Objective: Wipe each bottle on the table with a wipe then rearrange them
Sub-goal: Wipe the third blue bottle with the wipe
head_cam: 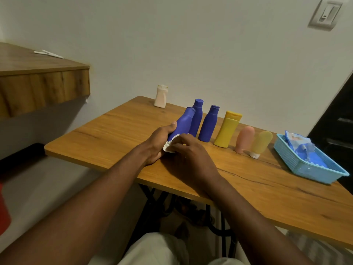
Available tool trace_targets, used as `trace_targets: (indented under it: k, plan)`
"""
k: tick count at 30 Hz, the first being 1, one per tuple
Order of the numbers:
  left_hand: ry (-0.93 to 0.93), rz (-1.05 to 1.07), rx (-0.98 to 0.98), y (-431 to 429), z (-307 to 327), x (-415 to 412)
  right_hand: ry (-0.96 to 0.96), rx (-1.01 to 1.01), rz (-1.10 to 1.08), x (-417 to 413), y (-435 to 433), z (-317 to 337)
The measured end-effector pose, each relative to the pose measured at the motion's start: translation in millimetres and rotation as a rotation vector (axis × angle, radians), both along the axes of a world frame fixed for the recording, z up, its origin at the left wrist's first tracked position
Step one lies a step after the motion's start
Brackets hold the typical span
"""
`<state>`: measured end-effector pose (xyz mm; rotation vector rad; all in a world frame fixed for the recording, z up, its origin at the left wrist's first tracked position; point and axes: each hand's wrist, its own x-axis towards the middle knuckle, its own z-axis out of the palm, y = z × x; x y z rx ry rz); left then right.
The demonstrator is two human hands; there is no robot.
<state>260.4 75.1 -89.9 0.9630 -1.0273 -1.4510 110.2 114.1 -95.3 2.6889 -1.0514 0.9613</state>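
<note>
Blue bottle, the tilted one: where is it, and which step is this?
— Wiping, I'd judge. It leans over the table, with two upright blue bottles between it and the yellow bottle.
And the hands?
— The left hand is wrapped round its body, thumb on top. The right hand, fingers curled, presses the white wipe to its lower end.
Next?
— Probably rub up towards the cap, then stand it upright. Whether the others are done, I cannot tell.

The left hand gripped a tilted blue bottle. The right hand pressed a white wipe against its base.
</note>
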Motion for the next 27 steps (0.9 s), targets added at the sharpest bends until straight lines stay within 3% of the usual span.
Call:
trace_targets:
  k: [6,8,13,22,27]
  plan:
    - [-0.040,0.004,-0.011,1,0,-2,-0.383,0.063,-0.171,-4,-10,5]
    - [-0.029,0.007,-0.009,1,0,-2,-0.333,0.057,-0.141,-1,-6,5]
    - [-0.031,0.025,-0.005,0,1,0,-0.001,-0.025,-0.035,2,6,0]
    - [-0.009,0.103,-0.044,2,1,0,-0.217,0.221,-0.049,-3,-4,-4]
    - [0.021,0.105,-0.039,3,2,1,-0.232,0.212,-0.073,-2,-4,-5]
